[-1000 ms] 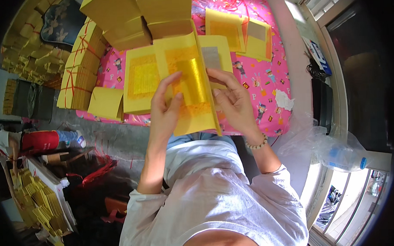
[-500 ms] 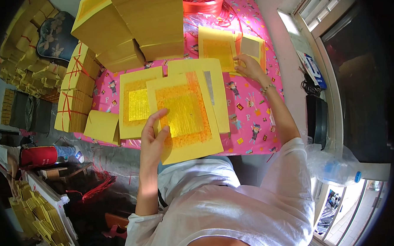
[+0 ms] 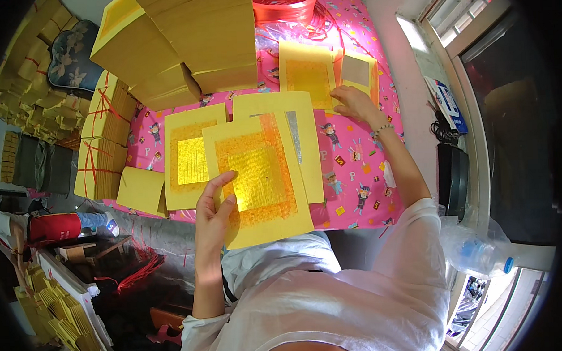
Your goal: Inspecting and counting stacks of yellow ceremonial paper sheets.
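Note:
My left hand (image 3: 213, 214) is closed on the left edge of a sheet of joss paper (image 3: 256, 170), yellow with an orange-printed border and a gold foil square. The held sheet is tilted and covers part of the yellow sheets behind it. My right hand (image 3: 354, 102) reaches to the far right of the table, its bent fingers at the near right corner of another yellow sheet (image 3: 306, 72) with an orange patch. Its fingertips are partly hidden. Beside that sheet lies one with a silver square (image 3: 356, 71). A gold-foil pile (image 3: 190, 159) lies left of the held sheet.
Tall yellow stacks (image 3: 208, 39) stand at the back of the pink patterned table (image 3: 349, 167). Bundles tied with red string (image 3: 101, 163) line its left edge. A red basin (image 3: 284, 7) holds red cord. A person in red (image 3: 54, 227) is at the lower left.
The held joss paper appears slightly lower in the view, along with my left hand. My right hand stays at the far sheet's corner, its fingers curled in closer.

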Available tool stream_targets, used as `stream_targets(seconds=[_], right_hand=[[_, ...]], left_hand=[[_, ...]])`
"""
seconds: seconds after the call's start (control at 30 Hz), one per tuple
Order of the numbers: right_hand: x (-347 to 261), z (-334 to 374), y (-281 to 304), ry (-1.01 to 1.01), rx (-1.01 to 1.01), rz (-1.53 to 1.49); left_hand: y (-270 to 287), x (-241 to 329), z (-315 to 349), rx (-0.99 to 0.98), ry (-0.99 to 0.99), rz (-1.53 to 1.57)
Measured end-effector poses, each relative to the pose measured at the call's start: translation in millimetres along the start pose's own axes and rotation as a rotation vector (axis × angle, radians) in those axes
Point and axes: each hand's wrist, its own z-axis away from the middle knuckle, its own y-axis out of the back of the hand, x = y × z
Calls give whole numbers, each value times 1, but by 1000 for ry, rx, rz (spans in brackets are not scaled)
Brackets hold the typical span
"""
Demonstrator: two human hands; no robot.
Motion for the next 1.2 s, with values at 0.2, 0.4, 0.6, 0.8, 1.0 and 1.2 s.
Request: stream_targets(seconds=[0.2, 0.4, 0.6, 0.8, 1.0, 1.2], right_hand=[[0, 0, -3, 9, 21, 32], [0, -2, -6, 43, 50, 148], [-7, 1, -3, 38, 31, 128], [-3, -9, -7, 64, -2, 230], [-1, -9, -7, 124, 113, 157], [-11, -9, 7, 92, -43, 166]], left_hand=[[-1, 3, 1, -2, 26, 9], [0, -1, 1, -5, 3, 4], [0, -1, 2, 3, 26, 31], [-1, 1, 1, 7, 33, 25], [-2, 2, 2, 11, 49, 42], [2, -5, 0, 6, 9, 6]])
